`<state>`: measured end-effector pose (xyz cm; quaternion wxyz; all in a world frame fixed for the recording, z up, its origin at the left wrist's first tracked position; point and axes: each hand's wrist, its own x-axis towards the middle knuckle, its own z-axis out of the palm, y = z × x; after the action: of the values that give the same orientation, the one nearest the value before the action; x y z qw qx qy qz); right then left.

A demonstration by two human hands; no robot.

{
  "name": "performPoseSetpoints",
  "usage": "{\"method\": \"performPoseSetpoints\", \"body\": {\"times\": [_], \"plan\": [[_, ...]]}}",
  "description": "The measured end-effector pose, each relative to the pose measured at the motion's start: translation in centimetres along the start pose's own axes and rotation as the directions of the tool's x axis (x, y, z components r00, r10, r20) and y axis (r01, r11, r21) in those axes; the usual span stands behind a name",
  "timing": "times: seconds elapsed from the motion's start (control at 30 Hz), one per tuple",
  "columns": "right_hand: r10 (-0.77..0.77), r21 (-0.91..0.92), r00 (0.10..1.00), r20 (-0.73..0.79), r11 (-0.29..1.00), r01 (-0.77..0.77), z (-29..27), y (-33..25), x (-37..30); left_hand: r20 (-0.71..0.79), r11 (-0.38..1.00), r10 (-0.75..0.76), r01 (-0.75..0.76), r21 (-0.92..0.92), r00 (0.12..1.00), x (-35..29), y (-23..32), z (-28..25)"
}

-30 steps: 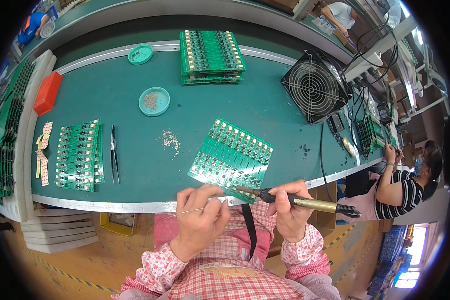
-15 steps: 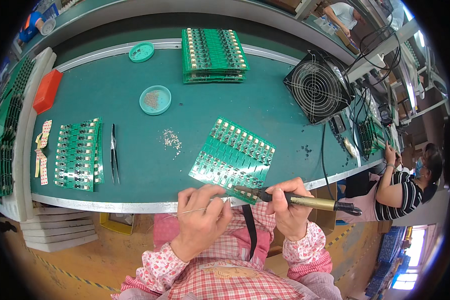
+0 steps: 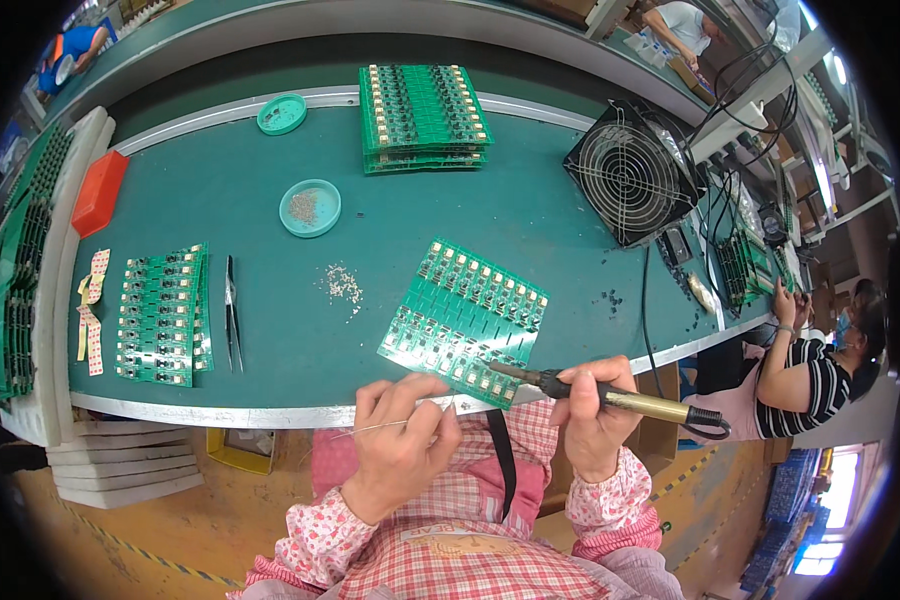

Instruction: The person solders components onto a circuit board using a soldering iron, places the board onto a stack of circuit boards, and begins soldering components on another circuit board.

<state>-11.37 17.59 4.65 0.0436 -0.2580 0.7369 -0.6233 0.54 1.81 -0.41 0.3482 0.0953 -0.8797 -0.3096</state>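
My right hand (image 3: 592, 405) grips a soldering iron (image 3: 610, 396) whose dark tip rests on the near edge of a green circuit board panel (image 3: 465, 315) lying tilted on the green table (image 3: 270, 300). My left hand (image 3: 400, 440) pinches a thin solder wire (image 3: 365, 428) at the table's front edge, its end reaching toward the iron's tip. Both hands sit close together just below the panel.
Tweezers (image 3: 232, 312) and a second green panel (image 3: 163, 313) lie at the left, loose small parts (image 3: 342, 284) in the middle. Two round teal dishes (image 3: 310, 207) and a stack of panels (image 3: 422, 117) sit farther back. A black fan (image 3: 629, 183) stands at right. A seated person (image 3: 805, 370) works beyond.
Both hands hold nearly the same place. The solder wire in my left hand has shifted slightly toward the iron's tip at the panel's edge.
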Motion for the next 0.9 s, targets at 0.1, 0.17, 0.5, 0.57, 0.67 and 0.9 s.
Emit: {"method": "performPoseSetpoints", "body": {"times": [0.1,0.17,0.5,0.57,0.67,0.9], "plan": [[0.066,0.09,0.992,-0.104,0.994,-0.057,-0.4,0.1,-0.8,-0.008,1.0,0.018,-0.018,0.004,1.0,-0.3,0.1,0.3],[-0.024,0.02,0.992,-0.122,0.999,0.027,-1.7,1.2,-1.5,-0.007,1.0,0.03,-0.03,0.001,1.0,0.0,0.6,0.7],[-0.289,-0.09,0.957,-0.017,0.954,0.286,-1.4,2.5,-3.3,0.025,0.999,0.036,-0.036,0.006,0.999,0.0,1.1,1.0],[-0.344,-0.078,0.938,0.044,0.935,0.346,-1.5,2.3,-3.0,0.03,0.999,0.04,-0.04,0.002,0.999,0.1,1.1,1.2],[-0.393,-0.104,0.917,0.071,0.911,0.399,-1.4,2.8,-3.1,0.032,0.999,0.04,-0.04,0.008,0.999,0.1,1.2,1.2],[-0.478,-0.085,0.873,0.101,0.87,0.486,-0.9,3.0,-2.8,0.037,0.999,0.041,-0.042,0.024,0.998,0.1,1.3,1.3]]}}
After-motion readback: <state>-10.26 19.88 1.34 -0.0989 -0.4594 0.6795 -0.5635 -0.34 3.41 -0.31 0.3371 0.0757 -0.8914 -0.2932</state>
